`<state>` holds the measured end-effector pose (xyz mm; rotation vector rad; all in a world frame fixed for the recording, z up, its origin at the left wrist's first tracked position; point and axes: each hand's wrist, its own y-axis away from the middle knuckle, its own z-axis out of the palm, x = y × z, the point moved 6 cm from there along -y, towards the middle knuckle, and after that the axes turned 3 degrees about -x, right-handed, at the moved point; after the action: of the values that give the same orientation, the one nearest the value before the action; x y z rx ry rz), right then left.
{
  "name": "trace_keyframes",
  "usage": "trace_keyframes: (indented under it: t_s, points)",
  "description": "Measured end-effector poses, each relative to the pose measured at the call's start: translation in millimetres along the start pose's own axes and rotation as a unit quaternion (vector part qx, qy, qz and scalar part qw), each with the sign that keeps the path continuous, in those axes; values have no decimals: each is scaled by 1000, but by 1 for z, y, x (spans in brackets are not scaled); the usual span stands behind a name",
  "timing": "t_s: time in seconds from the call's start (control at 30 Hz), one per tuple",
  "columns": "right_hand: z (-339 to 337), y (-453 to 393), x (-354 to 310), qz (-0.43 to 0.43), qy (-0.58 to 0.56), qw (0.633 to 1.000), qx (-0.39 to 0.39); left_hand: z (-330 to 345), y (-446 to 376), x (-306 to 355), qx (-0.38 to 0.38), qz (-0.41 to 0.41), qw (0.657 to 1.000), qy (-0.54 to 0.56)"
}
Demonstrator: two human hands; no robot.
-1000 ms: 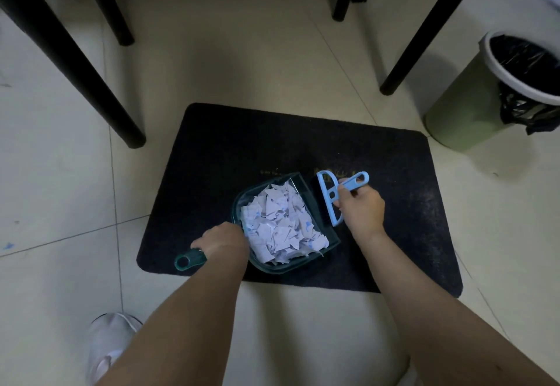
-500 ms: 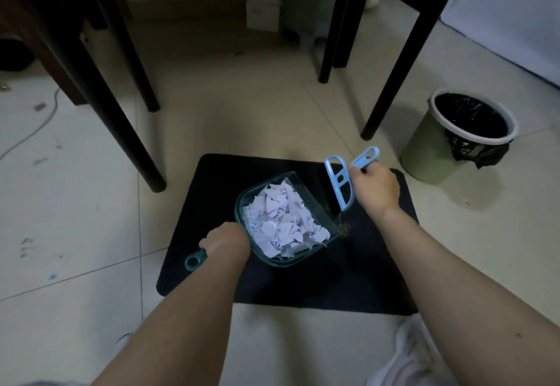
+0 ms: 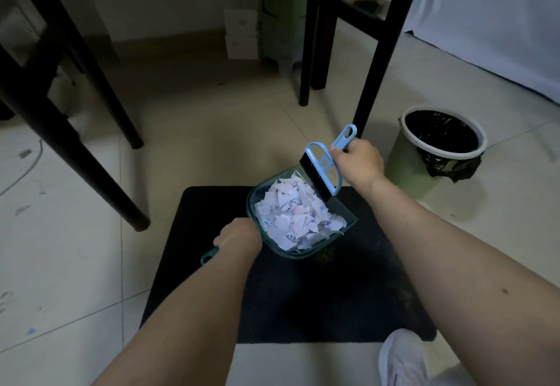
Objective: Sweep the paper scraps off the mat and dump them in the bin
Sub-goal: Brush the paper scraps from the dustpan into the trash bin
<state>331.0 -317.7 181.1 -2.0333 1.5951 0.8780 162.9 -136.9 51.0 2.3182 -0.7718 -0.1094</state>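
Just ahead of the left hand (image 3: 239, 235), whose fingers curl round the handle, the translucent teal plastic dustpan (image 3: 298, 219) carries a heap of torn white paper scraps (image 3: 295, 213) above the black rectangular floor mat (image 3: 303, 288), which now looks bare, so the sweeping seems done and only the dumping is left. The right hand (image 3: 359, 161) grips the light blue plastic hand brush (image 3: 322, 164), its dark bristles at the pan's open edge. Beyond that hand stands the pale green round bin with a black liner (image 3: 439, 149), and a black table leg (image 3: 381, 49) rises close beside the way there.
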Motion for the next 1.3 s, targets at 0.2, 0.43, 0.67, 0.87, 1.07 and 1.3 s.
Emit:
trace_keyframes:
  t_s: [0.2,0.43,0.67,0.87,1.07,1.3]
  points:
    - [-54,18,-2,2,-37,999,21,-21,33,33,2,54,998,-38]
    - [-103,29,-7,-7,-99,993,58,-56,68,79,55,108,990,-69]
    - [-150,16,16,7,-101,990,95,-69,89,142,62,122,984,-117]
    - [-213,-20,60,25,-165,971,169,-79,93,222,86,175,976,-94]
    - [-250,-74,123,56,-258,942,207,-93,81,316,111,190,966,-132]
    - [-262,-135,175,64,-349,903,243,-97,56,406,135,220,957,-132]
